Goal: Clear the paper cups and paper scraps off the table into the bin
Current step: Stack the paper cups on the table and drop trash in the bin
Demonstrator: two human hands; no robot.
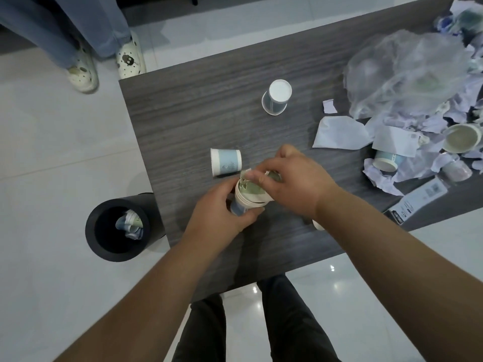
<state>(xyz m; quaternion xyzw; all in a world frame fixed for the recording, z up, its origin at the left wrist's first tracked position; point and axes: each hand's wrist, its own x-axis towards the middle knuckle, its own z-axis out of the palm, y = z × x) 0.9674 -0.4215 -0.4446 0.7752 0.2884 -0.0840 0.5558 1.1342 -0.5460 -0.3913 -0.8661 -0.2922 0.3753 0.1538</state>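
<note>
Grey wooden desk (198,105): stacked paper cups (244,202) are gripped by the left hand (222,212); a green paper cup (257,190), pinched by the right hand (292,184), should be pushed in straight.

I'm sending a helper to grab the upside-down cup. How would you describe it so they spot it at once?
On the grey table, look beyond the hands, left of the clear plastic bag. The upside-down cup stands alone on its rim, white base up; the nearest other cup lies on its side.

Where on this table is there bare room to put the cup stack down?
Bare wood lies between the upside-down cup and the table's far left corner, and along the near edge below the hands. The right end is crowded with paper scraps and a plastic bag.
</note>
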